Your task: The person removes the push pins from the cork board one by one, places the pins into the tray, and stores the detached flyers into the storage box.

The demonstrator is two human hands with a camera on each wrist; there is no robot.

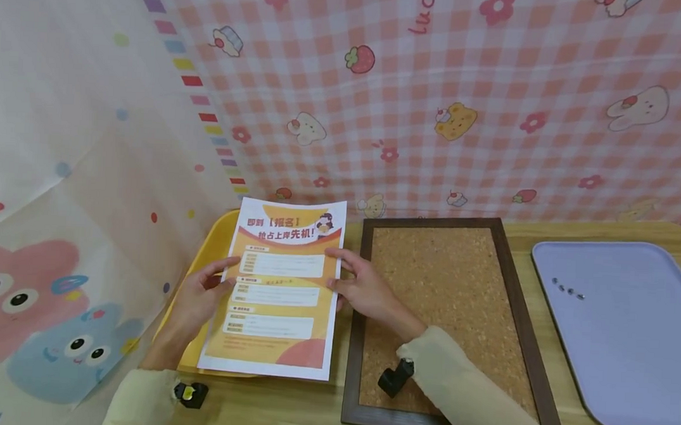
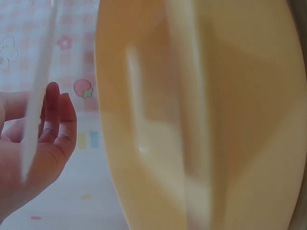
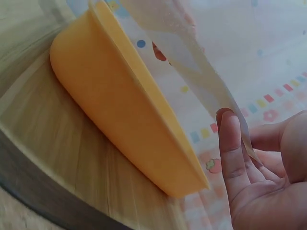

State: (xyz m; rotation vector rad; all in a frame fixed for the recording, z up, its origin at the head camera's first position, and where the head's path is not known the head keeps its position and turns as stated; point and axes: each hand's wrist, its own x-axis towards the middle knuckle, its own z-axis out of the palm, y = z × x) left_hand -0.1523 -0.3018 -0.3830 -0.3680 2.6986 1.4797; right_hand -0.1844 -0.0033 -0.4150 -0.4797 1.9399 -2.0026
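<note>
A printed orange and white flyer (image 1: 274, 298) is held up by its two side edges. My left hand (image 1: 196, 301) pinches the left edge, thumb on the front face and fingers behind. On the opposite edge my right hand (image 1: 366, 286) pinches the sheet in the same way; the right wrist view shows the paper (image 3: 206, 81) between thumb and fingers. Beneath the flyer stands a yellow bin (image 1: 197, 282), largely covered by it in the head view. The left wrist view looks into that bin (image 2: 148, 182) below the hand.
A cork board (image 1: 439, 305) in a dark brown frame lies just right of the flyer, under my right forearm. Farther right is a lilac tray (image 1: 626, 339) with several small metal pieces (image 1: 568, 289). A checked cloth (image 1: 413, 114) hangs behind the wooden table (image 1: 275, 406).
</note>
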